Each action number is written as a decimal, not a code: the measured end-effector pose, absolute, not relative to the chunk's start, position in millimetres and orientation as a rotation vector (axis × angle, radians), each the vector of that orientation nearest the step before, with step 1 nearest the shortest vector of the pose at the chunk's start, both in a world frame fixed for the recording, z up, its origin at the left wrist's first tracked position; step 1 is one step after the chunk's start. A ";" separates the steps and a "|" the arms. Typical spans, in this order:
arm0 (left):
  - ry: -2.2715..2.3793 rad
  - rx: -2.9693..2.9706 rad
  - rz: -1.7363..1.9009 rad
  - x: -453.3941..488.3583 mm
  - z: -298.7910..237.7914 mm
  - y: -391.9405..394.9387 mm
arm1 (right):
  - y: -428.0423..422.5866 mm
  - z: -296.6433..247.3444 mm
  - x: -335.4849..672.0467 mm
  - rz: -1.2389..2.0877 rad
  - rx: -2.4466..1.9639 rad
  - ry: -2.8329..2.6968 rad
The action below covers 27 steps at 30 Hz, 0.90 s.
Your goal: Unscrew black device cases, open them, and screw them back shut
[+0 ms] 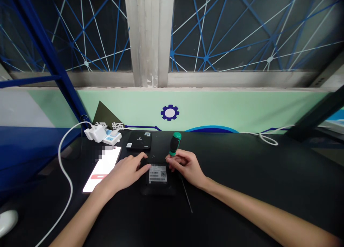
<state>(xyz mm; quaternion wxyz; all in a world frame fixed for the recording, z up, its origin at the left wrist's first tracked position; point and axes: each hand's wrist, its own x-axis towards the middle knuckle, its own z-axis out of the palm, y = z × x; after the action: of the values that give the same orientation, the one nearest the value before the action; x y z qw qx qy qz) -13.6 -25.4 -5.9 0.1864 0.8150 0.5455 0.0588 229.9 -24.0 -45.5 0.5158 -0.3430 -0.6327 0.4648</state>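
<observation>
A black box-shaped device (158, 173) with a white printed label and a square code lies flat on the dark table, label side up. The thumb of my left hand (131, 170) rests at its upper left edge; the index finger reaches past the far left corner, apart from the thumb. In my right hand (187, 164), closed just right of the device, is a screwdriver (175, 144) with a green and black handle. Its handle points up and away, and its thin shaft slants toward me, clear of the label. Small bright bits (153, 156), too small to name, lie beyond the device.
Behind my left hand sits a second black box (139, 141). A lit phone (103, 168) lies partly under my left forearm. White plugs fill a power strip (111, 136); a white cable (67, 172) curves toward me. At far left is a white rounded object (8, 222).
</observation>
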 end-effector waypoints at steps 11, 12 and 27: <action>1.540 2.300 0.184 -12.7 -6.8 -25.0 | -22.7 -43.0 231.2 1.140 -0.846 -1.452; 1.541 2.297 0.187 -12.9 -7.2 -24.9 | -23.1 -42.9 231.3 1.140 -0.834 -1.463; 1.539 2.289 0.187 -12.1 -3.8 -25.6 | -22.8 -48.1 233.0 1.086 -0.762 -1.502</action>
<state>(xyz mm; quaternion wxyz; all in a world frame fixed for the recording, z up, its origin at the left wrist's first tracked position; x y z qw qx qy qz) -12.1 -25.6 -3.8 0.1876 0.8133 0.5468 0.0666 233.0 -22.8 -48.1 0.5385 -0.3203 -0.6316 0.4565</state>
